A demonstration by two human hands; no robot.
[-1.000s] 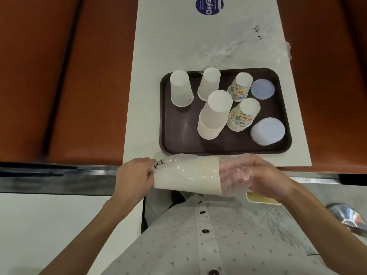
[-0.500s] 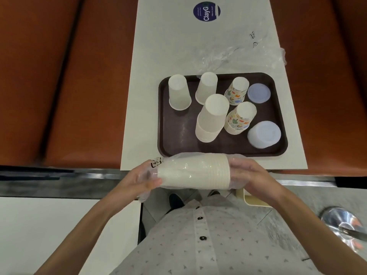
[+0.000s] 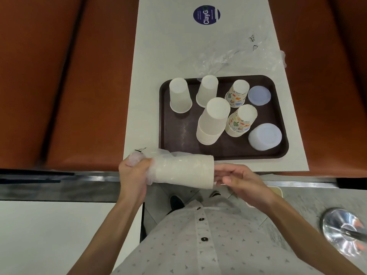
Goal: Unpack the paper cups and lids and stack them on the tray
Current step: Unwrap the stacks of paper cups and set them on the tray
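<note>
I hold a stack of white paper cups (image 3: pixel 184 171) on its side just before the table's near edge. My left hand (image 3: pixel 135 175) grips the clear plastic wrap (image 3: pixel 147 155) bunched at the stack's narrow end. My right hand (image 3: pixel 242 181) pinches the stack at its open rim end. On the dark brown tray (image 3: pixel 164 120) two single white cups (image 3: pixel 179 96) (image 3: pixel 207 90) and a tall white cup stack (image 3: pixel 213 122) stand upside down. Beside them are two printed cup stacks (image 3: pixel 237 94) (image 3: pixel 241 121) and two piles of translucent lids (image 3: pixel 259 95) (image 3: pixel 265 136).
An empty clear wrapper (image 3: pixel 238 56) lies on the white table behind the tray, and a blue round sticker (image 3: pixel 206 14) sits further back. Orange bench seats (image 3: pixel 79 86) flank the table. A metal rail (image 3: pixel 59 181) runs along the near edge; a shiny metal object (image 3: pixel 345 231) lies lower right.
The plastic wrap has slid off the rim end and now bunches at the narrow end in my left hand. The rim of the stack is bare at my right hand.
</note>
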